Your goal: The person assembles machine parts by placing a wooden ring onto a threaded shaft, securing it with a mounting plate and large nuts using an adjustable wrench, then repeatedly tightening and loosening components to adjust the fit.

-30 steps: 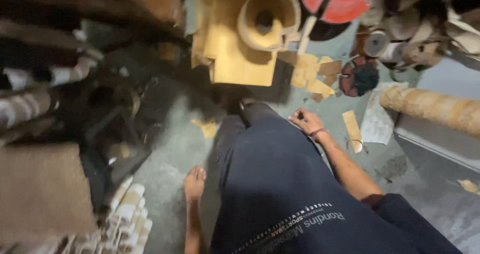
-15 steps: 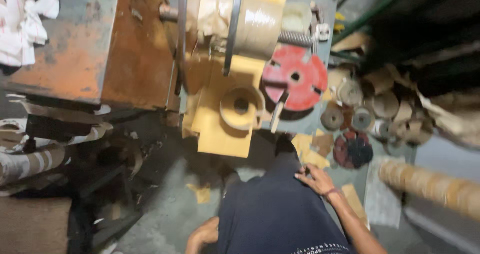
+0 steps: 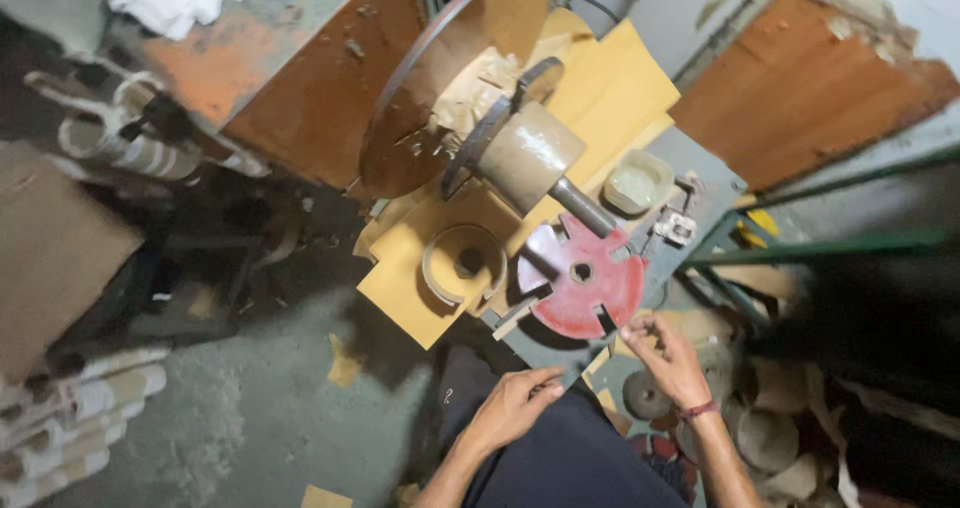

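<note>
Both hands hang low in the view over the person's dark trousers, empty and holding nothing. The left hand is loosely open, fingers stretched towards the right, just below the edge of a grey metal table. The right hand, with a red band at the wrist, is half open with fingers slightly curled, close to the lower rim of a red slotted disc that lies flat on that table. Left of the disc a tan ring rests on yellow cardboard sheets. Above them a large round rusty plate with a beige cylinder on its shaft leans over the table, and a small pale tray sits further back. Round worn discs crowd the floor by the right hand, and striped rolls lie at the far left.
</note>
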